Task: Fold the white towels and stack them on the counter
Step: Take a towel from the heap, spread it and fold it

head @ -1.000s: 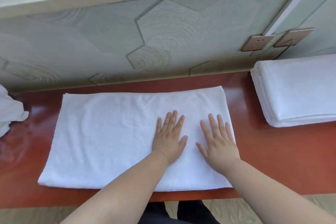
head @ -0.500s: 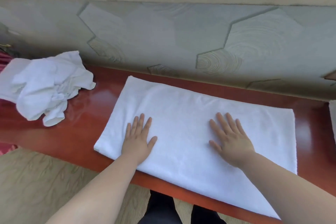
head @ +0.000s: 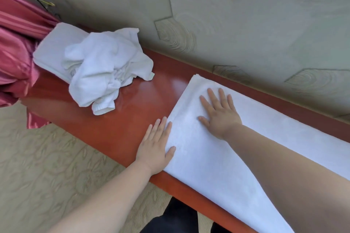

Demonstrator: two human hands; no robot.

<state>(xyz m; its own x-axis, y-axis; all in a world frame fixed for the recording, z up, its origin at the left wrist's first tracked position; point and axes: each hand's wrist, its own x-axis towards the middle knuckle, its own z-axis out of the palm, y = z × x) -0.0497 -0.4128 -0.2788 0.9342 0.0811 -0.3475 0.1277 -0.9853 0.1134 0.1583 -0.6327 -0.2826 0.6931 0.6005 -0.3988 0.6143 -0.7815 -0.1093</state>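
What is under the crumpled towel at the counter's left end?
A flat folded white cloth sticks out from beneath the crumpled towel on its left; its near part lies on the red counter. How far the cloth reaches underneath is covered.

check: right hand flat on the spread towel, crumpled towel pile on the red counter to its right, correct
Wrong side: in the head view the crumpled towel pile lies left of the spread towel on the red counter; right hand presses flat.
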